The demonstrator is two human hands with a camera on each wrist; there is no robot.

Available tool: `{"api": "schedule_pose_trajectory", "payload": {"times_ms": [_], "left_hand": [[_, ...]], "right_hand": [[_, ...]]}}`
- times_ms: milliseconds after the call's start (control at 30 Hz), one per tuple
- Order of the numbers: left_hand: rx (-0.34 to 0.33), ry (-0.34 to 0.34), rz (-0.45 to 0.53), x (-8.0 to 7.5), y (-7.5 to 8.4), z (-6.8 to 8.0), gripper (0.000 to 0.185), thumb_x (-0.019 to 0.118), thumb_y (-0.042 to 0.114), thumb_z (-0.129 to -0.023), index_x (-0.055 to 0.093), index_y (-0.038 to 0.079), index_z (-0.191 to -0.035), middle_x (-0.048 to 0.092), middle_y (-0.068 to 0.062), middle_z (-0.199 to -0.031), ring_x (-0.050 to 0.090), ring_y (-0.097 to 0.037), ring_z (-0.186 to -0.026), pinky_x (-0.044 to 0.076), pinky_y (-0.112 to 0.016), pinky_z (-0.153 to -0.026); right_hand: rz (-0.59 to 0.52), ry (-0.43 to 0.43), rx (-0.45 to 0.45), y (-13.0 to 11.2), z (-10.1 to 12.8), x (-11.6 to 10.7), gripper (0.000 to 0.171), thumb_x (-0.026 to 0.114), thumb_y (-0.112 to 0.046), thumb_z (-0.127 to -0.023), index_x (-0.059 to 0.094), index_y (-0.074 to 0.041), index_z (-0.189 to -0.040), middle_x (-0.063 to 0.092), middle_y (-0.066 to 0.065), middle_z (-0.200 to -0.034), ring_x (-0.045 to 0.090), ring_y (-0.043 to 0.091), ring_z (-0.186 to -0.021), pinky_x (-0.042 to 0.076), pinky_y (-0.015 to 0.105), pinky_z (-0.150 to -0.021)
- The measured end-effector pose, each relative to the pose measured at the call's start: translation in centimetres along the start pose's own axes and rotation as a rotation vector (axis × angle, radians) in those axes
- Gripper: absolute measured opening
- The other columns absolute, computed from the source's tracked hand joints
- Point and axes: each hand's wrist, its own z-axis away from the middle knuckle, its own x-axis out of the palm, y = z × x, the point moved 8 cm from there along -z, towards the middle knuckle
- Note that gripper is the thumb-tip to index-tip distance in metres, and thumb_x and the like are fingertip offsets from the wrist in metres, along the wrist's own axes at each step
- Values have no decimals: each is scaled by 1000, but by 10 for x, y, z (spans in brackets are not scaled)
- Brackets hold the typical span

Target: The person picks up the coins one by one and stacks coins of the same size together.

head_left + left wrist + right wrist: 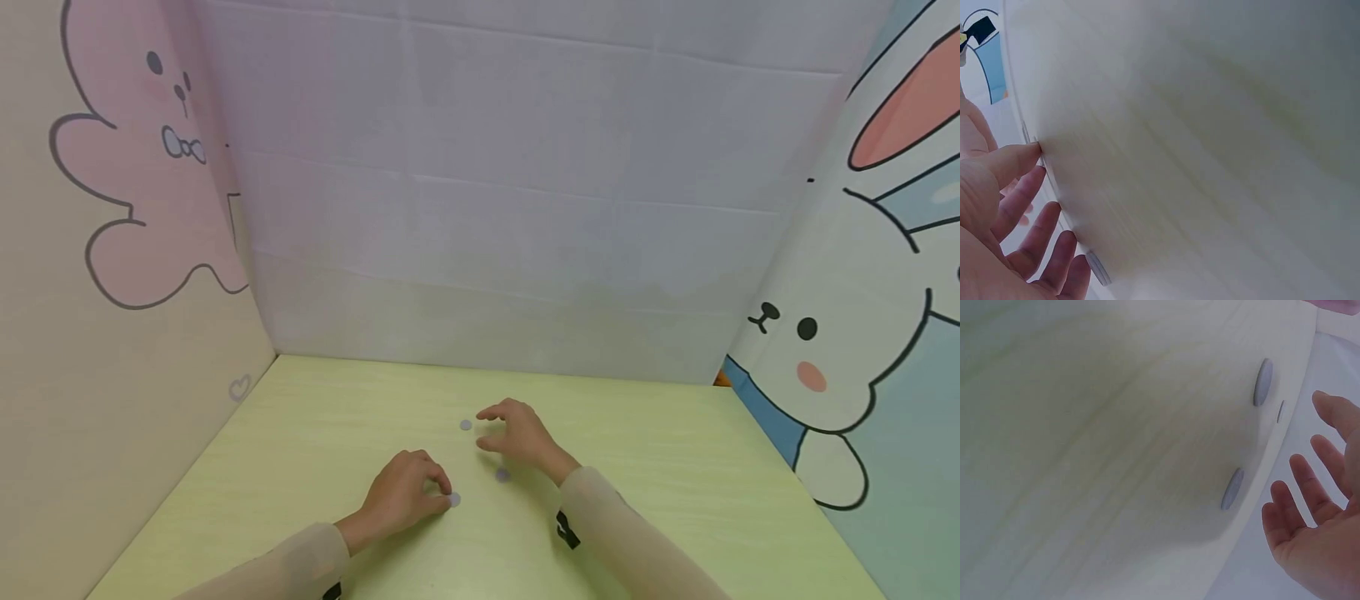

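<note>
Left hand (pixel 401 496) lay knuckles-up on the tabletop (pixel 315 433), fingers curled, their tips against a small grey disc (pixel 454 499). Whether the disc was actually pinched or only touched, I could not tell from where I stood. Right hand (pixel 521 437) hovered loosely curled, holding nothing, between two more grey discs: a far disc (pixel 466 425) just beyond its fingertips and a near disc (pixel 502 475) just by the wrist.

The right wrist view showed the discs as thin, flat and round, lying flush on the smooth pale-green surface. Judged light and stiff, probably hard to lift straight up; likely best slid, or tipped up by a fingernail at the rim and then pinched edge-on.

White sheet behind; cartoon rabbit panels (pixel 840 333) on either side.
</note>
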Motion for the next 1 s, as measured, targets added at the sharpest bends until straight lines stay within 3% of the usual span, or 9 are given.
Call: {"api": "schedule_pose_trajectory", "payload": {"times_ms": [167,400,1000], "left_hand": [[-7,-3,0,0,-1,0,13,93,31,-81,80,29,-81,71,11,-96,59,-14,-93,52,-35,-77],[7,3,-5,0,0,0,12,93,29,-82,81,28,-82,71,11,-96,59,-14,-91,50,-32,-76],[21,12,-9,-2,3,0,13,93,28,-81,81,27,-82,71,11,-95,61,-15,-92,53,-35,-79]], "right_hand": [[3,-20,-7,6,-5,6,49,86,-23,-89,72,-5,-133,67,17,-126,62,38,-118,52,56,-100],[7,-43,50,13,-12,10,56,87,-28,-89,69,-9,-138,61,18,-134,56,39,-125,48,57,-106],[62,-41,77,16,-23,18,47,87,-31,-89,75,-13,-131,60,15,-132,51,36,-118,48,52,-100]]}}
